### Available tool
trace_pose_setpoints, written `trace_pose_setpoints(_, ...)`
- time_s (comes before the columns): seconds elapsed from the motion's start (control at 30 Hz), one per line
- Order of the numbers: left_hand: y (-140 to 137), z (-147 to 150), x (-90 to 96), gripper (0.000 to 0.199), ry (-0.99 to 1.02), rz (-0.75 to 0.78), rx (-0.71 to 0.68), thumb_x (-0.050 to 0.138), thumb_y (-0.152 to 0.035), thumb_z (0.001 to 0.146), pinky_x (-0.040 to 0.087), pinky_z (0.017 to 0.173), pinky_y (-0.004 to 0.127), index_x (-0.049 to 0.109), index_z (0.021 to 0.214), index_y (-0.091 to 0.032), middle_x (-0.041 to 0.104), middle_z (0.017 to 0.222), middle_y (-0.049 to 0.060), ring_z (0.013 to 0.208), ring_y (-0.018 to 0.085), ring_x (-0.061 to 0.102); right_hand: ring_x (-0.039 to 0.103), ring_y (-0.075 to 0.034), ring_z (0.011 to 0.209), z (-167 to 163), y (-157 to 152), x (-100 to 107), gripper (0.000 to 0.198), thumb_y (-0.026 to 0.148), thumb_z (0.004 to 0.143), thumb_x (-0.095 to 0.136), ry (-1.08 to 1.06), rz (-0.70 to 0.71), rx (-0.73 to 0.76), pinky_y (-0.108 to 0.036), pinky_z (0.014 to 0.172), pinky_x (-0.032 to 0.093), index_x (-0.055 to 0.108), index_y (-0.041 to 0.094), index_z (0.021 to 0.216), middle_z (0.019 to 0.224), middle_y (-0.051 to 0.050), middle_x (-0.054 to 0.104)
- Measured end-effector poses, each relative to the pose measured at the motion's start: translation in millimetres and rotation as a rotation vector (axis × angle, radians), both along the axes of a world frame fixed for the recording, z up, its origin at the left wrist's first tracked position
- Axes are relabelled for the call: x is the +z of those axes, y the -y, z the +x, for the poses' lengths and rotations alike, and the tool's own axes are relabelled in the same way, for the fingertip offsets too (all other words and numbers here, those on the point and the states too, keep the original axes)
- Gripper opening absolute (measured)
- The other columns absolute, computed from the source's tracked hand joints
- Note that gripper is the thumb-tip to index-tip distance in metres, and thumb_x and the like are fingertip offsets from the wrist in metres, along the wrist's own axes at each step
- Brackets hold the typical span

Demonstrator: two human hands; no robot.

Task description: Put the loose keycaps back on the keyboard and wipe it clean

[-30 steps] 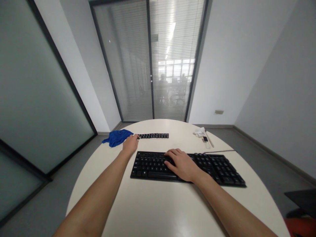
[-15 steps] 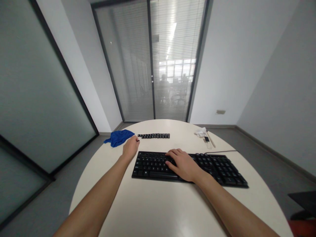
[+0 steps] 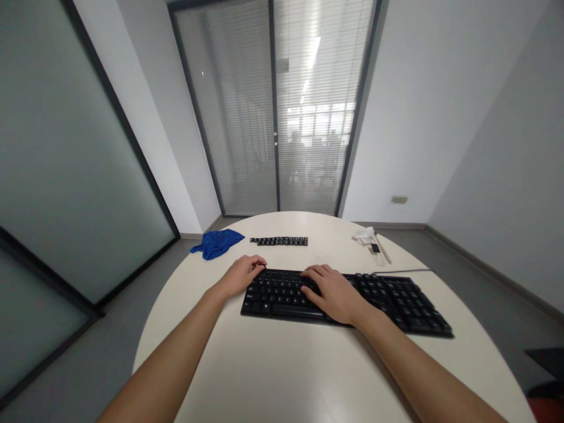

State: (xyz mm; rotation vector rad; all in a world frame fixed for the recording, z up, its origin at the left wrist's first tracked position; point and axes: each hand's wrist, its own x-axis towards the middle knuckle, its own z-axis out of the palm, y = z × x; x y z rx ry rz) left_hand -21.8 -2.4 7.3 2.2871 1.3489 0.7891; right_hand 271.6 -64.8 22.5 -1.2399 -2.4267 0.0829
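Observation:
A black keyboard [image 3: 291, 311] lies across the white table in front of me. My left hand [image 3: 241, 274] is at its far left corner, thumb and fingertips pinched together around a small black keycap, mostly hidden by the fingers. Resting over the middle of the keyboard, my right hand [image 3: 331, 291] has its thumb and fingers apart and covers several keys. Beyond the keyboard, loose black keycaps [image 3: 282, 241] stand lined up in rows on the tabletop.
A crumpled blue cloth [image 3: 217, 243] lies at the far left of the round table [image 3: 259, 364]. On the far right are a white crumpled tissue [image 3: 365, 235], a small black item [image 3: 375, 248] and a thin stick [image 3: 383, 249]. The keyboard's cable [image 3: 408, 271] runs off to the right.
My left hand has moved from beside the keycap rows back toward me and right, onto the keyboard's far left corner. My right hand stays on the keyboard. The view has shifted slightly.

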Motion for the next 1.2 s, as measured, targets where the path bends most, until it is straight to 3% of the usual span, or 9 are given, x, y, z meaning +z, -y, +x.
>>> trace_pose_setpoints(0.4, 0, -3, 0.3, 0.030, -0.068, 0.031, 0.007, 0.049, -0.038, 0.096, 0.046, 0.096, 0.039, 0.074, 0.107, -0.024, 0.073, 0.107, 0.007, 0.104, 0.027, 0.063, 0.057, -0.027, 0.110, 1, 0, 0, 0.030, 0.039, 0.098, 0.051, -0.001, -0.007, 0.001, -0.045, 0.099, 0.045, 0.063, 0.021, 0.120, 0.119, -0.010, 0.066)
trace_pose_setpoints(0.63, 0, 6, -3.9, 0.029, -0.032, -0.048, 0.102, 0.054, -0.033, 0.092, 0.050, 0.092, 0.038, 0.073, 0.110, -0.021, 0.075, 0.106, 0.008, 0.099, 0.027, 0.068, 0.057, -0.028, 0.110, 1, -1, -2, 0.030, 0.038, 0.098, 0.051, 0.004, -0.005, 0.001, -0.045, 0.100, 0.045, 0.063, 0.021, 0.120, 0.119, -0.010, 0.065)
trace_pose_setpoints(0.77, 0, 4, 2.0, 0.032, -0.022, -0.018, 0.128, 0.051, -0.037, 0.094, 0.048, 0.096, 0.038, 0.073, 0.111, -0.021, 0.075, 0.107, 0.007, 0.102, 0.026, 0.067, 0.057, -0.028, 0.110, 0, 0, 0, 0.030, 0.038, 0.098, 0.051, 0.012, -0.008, 0.000, -0.045, 0.100, 0.045, 0.063, 0.020, 0.120, 0.120, -0.010, 0.065)
trace_pose_setpoints(1.0, 8, -7, 19.5, 0.032, 0.013, -0.031, -0.140, 0.051, -0.039, 0.096, 0.045, 0.100, 0.037, 0.075, 0.107, -0.021, 0.073, 0.111, 0.007, 0.107, 0.024, 0.063, 0.057, -0.028, 0.110, 0, 0, 1, 0.030, 0.038, 0.098, 0.051, 0.009, -0.006, 0.002, -0.045, 0.100, 0.045, 0.063, 0.021, 0.119, 0.119, -0.010, 0.066)
trace_pose_setpoints(1.2, 12, -10, 22.2, 0.032, -0.008, -0.043, -0.142, 0.052, -0.040, 0.096, 0.046, 0.099, 0.036, 0.075, 0.113, -0.024, 0.073, 0.113, 0.006, 0.108, 0.024, 0.063, 0.057, -0.028, 0.110, 1, 0, -1, 0.030, 0.038, 0.098, 0.051, 0.006, -0.002, 0.007, -0.044, 0.100, 0.045, 0.063, 0.021, 0.120, 0.119, -0.010, 0.066)
